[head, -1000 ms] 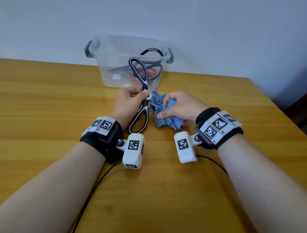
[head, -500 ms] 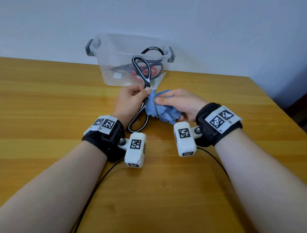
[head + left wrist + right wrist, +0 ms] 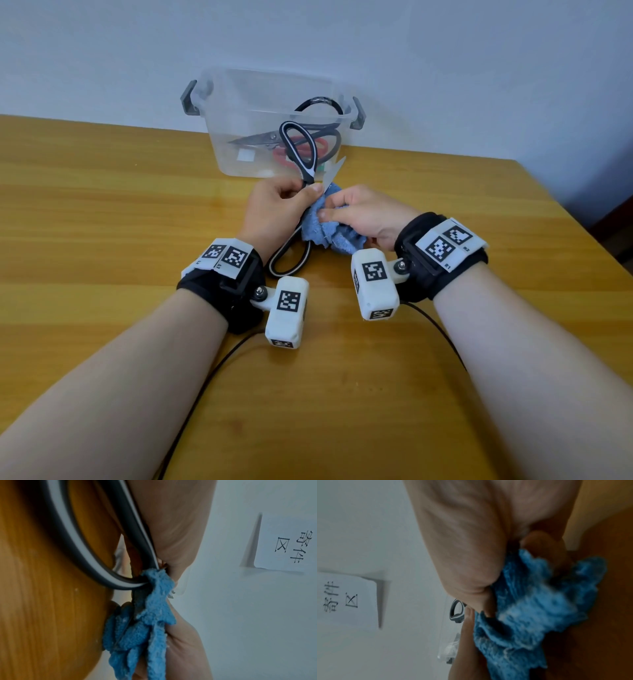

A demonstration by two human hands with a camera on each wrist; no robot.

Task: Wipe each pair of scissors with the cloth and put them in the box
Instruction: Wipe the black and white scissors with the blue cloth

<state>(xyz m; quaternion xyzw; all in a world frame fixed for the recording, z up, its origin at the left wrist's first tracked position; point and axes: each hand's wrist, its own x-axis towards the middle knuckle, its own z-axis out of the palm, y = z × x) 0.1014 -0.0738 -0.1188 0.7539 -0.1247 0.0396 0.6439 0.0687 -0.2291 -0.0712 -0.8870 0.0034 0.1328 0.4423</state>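
Steel and plastic, held pair: black-and-white scissors (image 3: 297, 161) gripped near the pivot by left hand (image 3: 274, 216), fingers curled round; one loop up in front of the box, other loop low over the desk (image 3: 102, 212), blade tip poking out beside the thumb.
Cloth: blue cloth (image 3: 329, 233), bunched, pinched in right hand (image 3: 363, 216), fingers curled round it, pressed against the blade area.
Box: clear box (image 3: 219, 137) near far edge of desk, grey latches; at least two pairs already inside, one with red handles.
Step, judged: wiping the blades; boxing not yet done.
Handling, judged: scissors stiff, moderately heavy, smooth steel likely slippery, edges and tip sharp; best held at pivot or handle loops, wiped from spine side. Cloth soft, limp, light; bunch to grip.
Hidden: blades mostly covered by cloth and fingers; open or closed, cannot tell. Contact of lower loop with desk unclear. Right wrist view blurred. Count inside box uncertain through the plastic.
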